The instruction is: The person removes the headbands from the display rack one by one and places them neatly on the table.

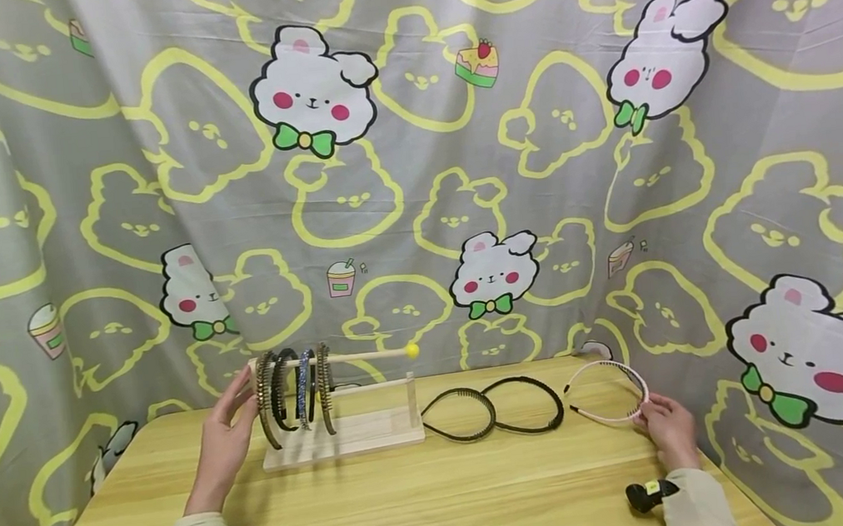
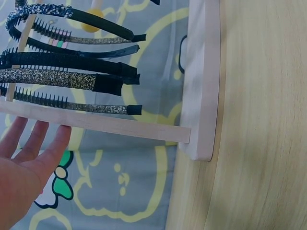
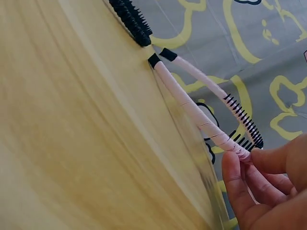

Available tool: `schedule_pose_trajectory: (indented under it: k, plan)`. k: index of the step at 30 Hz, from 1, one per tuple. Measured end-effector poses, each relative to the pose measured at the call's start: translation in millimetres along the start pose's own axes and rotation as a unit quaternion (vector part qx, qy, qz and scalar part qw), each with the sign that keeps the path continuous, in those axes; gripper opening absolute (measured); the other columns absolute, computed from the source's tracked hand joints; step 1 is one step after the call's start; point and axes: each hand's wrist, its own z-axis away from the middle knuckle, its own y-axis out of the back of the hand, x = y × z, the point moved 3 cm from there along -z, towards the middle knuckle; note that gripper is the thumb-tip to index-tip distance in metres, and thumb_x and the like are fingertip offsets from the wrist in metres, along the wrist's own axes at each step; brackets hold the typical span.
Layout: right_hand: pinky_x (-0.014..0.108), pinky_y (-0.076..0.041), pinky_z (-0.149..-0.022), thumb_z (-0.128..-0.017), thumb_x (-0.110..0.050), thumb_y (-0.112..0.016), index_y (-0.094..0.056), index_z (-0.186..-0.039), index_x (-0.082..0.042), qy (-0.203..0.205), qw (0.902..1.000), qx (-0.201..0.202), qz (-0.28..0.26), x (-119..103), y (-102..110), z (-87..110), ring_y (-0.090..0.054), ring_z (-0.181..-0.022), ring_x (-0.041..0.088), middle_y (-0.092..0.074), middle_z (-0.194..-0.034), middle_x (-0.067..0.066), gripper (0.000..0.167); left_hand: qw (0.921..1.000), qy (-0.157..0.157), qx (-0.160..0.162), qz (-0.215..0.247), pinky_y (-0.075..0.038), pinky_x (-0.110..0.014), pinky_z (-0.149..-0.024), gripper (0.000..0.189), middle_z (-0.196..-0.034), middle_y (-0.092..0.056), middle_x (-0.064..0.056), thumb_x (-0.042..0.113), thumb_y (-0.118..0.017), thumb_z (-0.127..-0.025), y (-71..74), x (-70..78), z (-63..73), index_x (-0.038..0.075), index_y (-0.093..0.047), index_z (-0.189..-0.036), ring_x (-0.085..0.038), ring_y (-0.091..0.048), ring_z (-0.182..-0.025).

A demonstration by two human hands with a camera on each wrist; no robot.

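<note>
Now R grip pinches 1 hairband; outstretched L grip touches rack; 2 blk hairbands betw.

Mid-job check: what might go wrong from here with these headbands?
The pale pink curved headband could twist or slip: the right hand only pinches its bend. The pale wooden stand might shift or tip if the left hand, touching its flat wooden upright, pushes it. The round yellow ball capping the slim wooden upper rod could snag any headband passed over it.
</note>
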Motion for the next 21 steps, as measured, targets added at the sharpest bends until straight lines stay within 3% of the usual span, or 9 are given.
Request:
schedule_pose_trajectory:
  k: [5,12,17,19,21]
  plan:
    - [0.018,-0.06,-0.066,-0.102,0.0,-0.052,-0.043,-0.142,0.016,0.001,1.0,0.002,0.0,3.1,-2.3,0.4,-0.061,-0.067,-0.004,-0.061,-0.08,-0.01,0.045,1.0,0.001,0.003,-0.005,-0.04,0.0,-0.092,0.054,-0.162,-0.036,-0.017,0.026,-0.048,-0.11,0.0,0.7,0.1,0.023,-0.032,-0.162,-0.008,-0.043,-0.135]
    - [0.019,-0.06,-0.062,-0.099,0.002,-0.055,-0.048,-0.138,0.016,-0.002,1.0,0.001,0.0,4.4,-4.2,0.9,-0.062,-0.065,-0.003,-0.062,-0.076,-0.015,0.042,1.0,0.007,0.001,-0.004,-0.04,0.001,-0.092,0.055,-0.163,-0.036,-0.016,0.027,-0.048,-0.11,0.2,-0.6,-0.4,0.024,-0.032,-0.162,-0.012,-0.043,-0.137]
    - [0.018,-0.06,-0.063,-0.098,0.003,-0.057,-0.05,-0.136,0.017,-0.003,0.9999,-0.001,-0.01,4.7,-4.9,1.5,-0.063,-0.064,-0.003,-0.064,-0.074,-0.015,0.041,1.0,0.004,0.0,-0.004,-0.04,0.001,-0.092,0.055,-0.163,-0.036,-0.016,0.027,-0.048,-0.11,0.5,-1.5,-0.9,0.024,-0.031,-0.162,-0.026,-0.042,-0.14]
    - [0.018,-0.06,-0.063,-0.097,0.003,-0.058,-0.05,-0.136,0.017,-0.005,0.9999,0.0,-0.014,5.0,-5.1,1.4,-0.064,-0.064,-0.003,-0.065,-0.074,-0.014,0.042,1.0,0.002,0.001,-0.006,-0.04,0.001,-0.092,0.055,-0.163,-0.036,-0.016,0.027,-0.048,-0.11,0.6,-1.9,-1.0,0.024,-0.032,-0.162,-0.023,-0.044,-0.139]
    - [0.019,-0.06,-0.064,-0.097,0.003,-0.059,-0.05,-0.137,0.017,-0.01,0.9998,0.001,-0.015,5.1,-5.3,1.8,-0.065,-0.063,-0.002,-0.065,-0.073,-0.014,0.043,1.0,0.0,0.002,-0.007,-0.04,0.001,-0.092,0.055,-0.163,-0.036,-0.016,0.027,-0.049,-0.11,0.8,-2.1,-0.7,0.023,-0.032,-0.162,-0.01,-0.046,-0.135]
